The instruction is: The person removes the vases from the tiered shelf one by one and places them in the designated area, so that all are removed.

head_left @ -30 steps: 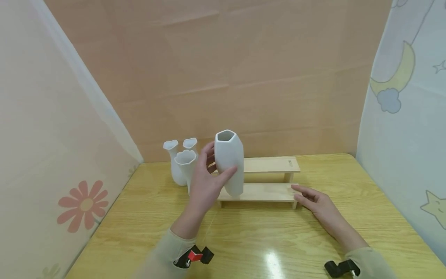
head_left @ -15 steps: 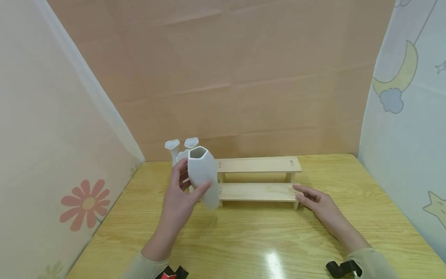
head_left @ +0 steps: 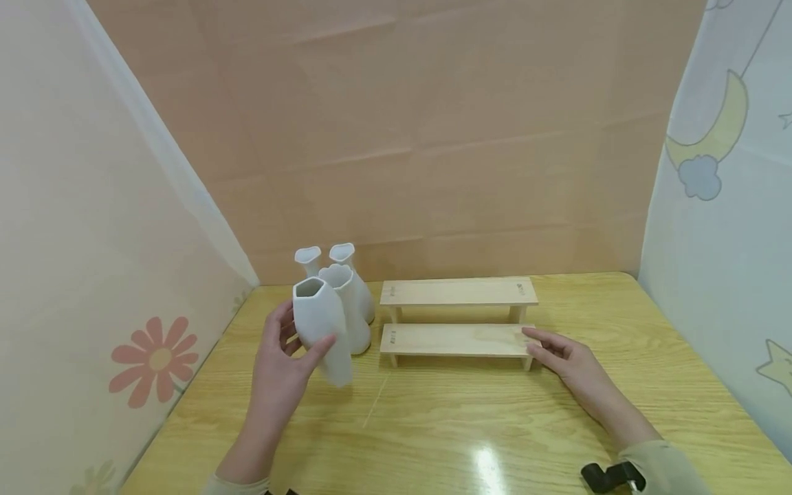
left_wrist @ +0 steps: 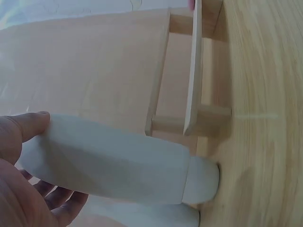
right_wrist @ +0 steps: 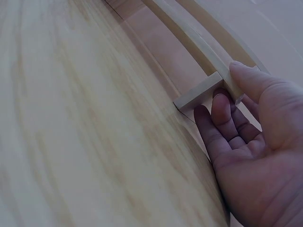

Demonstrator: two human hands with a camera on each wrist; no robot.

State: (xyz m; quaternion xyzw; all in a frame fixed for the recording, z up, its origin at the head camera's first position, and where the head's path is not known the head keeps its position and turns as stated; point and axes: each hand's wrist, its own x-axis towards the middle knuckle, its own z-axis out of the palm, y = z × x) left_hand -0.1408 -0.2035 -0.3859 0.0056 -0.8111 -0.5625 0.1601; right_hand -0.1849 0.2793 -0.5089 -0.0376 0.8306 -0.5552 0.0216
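My left hand [head_left: 281,364] grips a white faceted vase [head_left: 322,323] with a five-sided mouth, thumb on the near side and fingers round the far side. The vase leans, its base toward the right. In the left wrist view that vase [left_wrist: 109,158] overlaps other white vases behind it. My right hand [head_left: 572,368] holds the right end of the lower step of a two-step wooden stand [head_left: 458,339]. In the right wrist view, the thumb lies at the board's end [right_wrist: 229,85] and the fingers curl beneath it.
Behind the held vase, left of the stand, are a scallop-rimmed white vase [head_left: 337,276] and two white vases with flared mouths, one at the left [head_left: 307,256] and one at the right [head_left: 342,253]. The wooden table [head_left: 433,426] meets an orange-brown backdrop [head_left: 433,137].
My left hand has carried the faceted vase leftward and lower, from in front of the stand to in front of the other vases. My right hand stays at the stand's end.
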